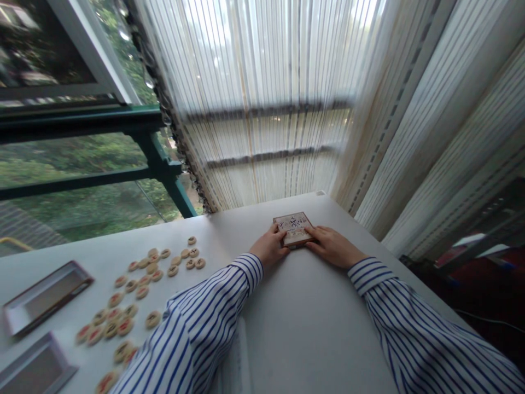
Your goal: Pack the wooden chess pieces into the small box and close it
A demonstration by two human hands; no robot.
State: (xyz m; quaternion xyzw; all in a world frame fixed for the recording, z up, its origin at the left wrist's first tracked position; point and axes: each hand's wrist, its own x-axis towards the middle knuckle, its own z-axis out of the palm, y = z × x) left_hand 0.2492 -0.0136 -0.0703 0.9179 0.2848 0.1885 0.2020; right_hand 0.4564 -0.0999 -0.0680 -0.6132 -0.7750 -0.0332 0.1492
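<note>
A small flat brown-edged box (pixel 293 230) with dark brush-style lettering lies near the far right part of the white table (pixel 303 323). My left hand (pixel 270 246) grips its left side, thumb on the top face. At the right side, my right hand (pixel 334 246) holds it too, with thumb and fingers on the near corner. Both hands are closed on the box, and the fingertips beneath it are hidden. Round wooden Chinese chess pieces (pixel 152 319), marked in red or black, are scattered to the left of my left forearm.
Two shallow rectangular box halves, an upper tray (pixel 47 298) and a lower tray (pixel 36 372), rest at the left. Something pale and flat (pixel 240 361) is partly under my left forearm. String curtains (pixel 266 65) hang past the table's far edge, beside a green railing (pixel 156 158).
</note>
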